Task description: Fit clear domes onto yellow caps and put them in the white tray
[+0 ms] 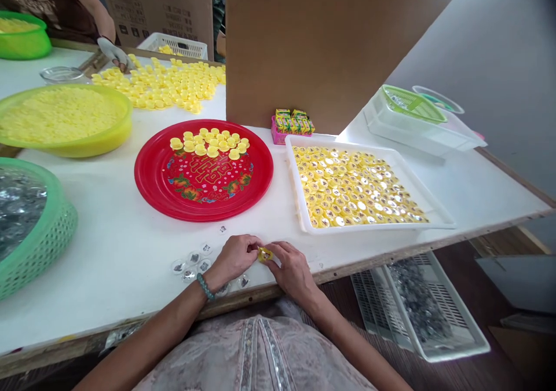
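At lower centre of the frame, just right of some clear round pieces (191,262) on the white table (108,246), the left hand (234,256) pinches a small yellow cap (264,254) in its closed fingertips. The right hand (292,269) pinches the cap's other side, so it sits between both grips, below the red plate (147,194) and the white tray (369,229).

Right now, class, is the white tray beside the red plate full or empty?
Nearly full: the white tray holds yellow shiny-topped pieces packed side by side, covering almost its whole floor.
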The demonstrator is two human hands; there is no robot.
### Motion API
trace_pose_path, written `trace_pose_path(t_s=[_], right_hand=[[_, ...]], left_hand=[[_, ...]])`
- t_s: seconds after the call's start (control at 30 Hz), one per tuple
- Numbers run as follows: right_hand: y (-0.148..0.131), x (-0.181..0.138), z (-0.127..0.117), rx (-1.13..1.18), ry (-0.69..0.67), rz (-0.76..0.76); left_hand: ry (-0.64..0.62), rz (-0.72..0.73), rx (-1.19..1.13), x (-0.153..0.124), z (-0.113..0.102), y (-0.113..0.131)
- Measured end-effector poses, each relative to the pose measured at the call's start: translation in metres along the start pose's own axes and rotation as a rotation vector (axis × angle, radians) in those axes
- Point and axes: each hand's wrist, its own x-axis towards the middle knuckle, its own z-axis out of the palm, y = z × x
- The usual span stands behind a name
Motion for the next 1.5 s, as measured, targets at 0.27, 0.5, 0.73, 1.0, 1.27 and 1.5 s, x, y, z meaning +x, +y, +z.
trace_pose_path(t_s=[0.27, 0.5, 0.73, 1.0, 1.27, 1.5], right_hand=[[0.0, 0.004, -0.001, -0.069, -0.001, -0.086], [0.013, 0.008, 0.0, -0.205, -0.093, -0.236], [0.017, -0.002, 0.004, -0.09, 0.055, -0.232], [0.008, -0.004, 0.01, -0.154, 0.112, -0.221], [0.012, -0.001, 0.009, -0.104, 0.091, -0.222], [0.01, 0.009, 0.001, -0.13, 0.027, -0.157]], left_hand=[[0.038, -0.074, -0.113, -0.002, 0.006, -0.006], [0.059, -0.084, -0.168, -0.001, 0.009, -0.01], [0.12, -0.124, -0.202, -0.001, 0.014, -0.012], [0.08, -0.158, -0.424, 0.0, 0.013, -0.009], [0.073, -0.246, -0.507, 0.004, 0.016, -0.013], [0.039, -0.225, -0.424, 0.004, 0.011, -0.011]])
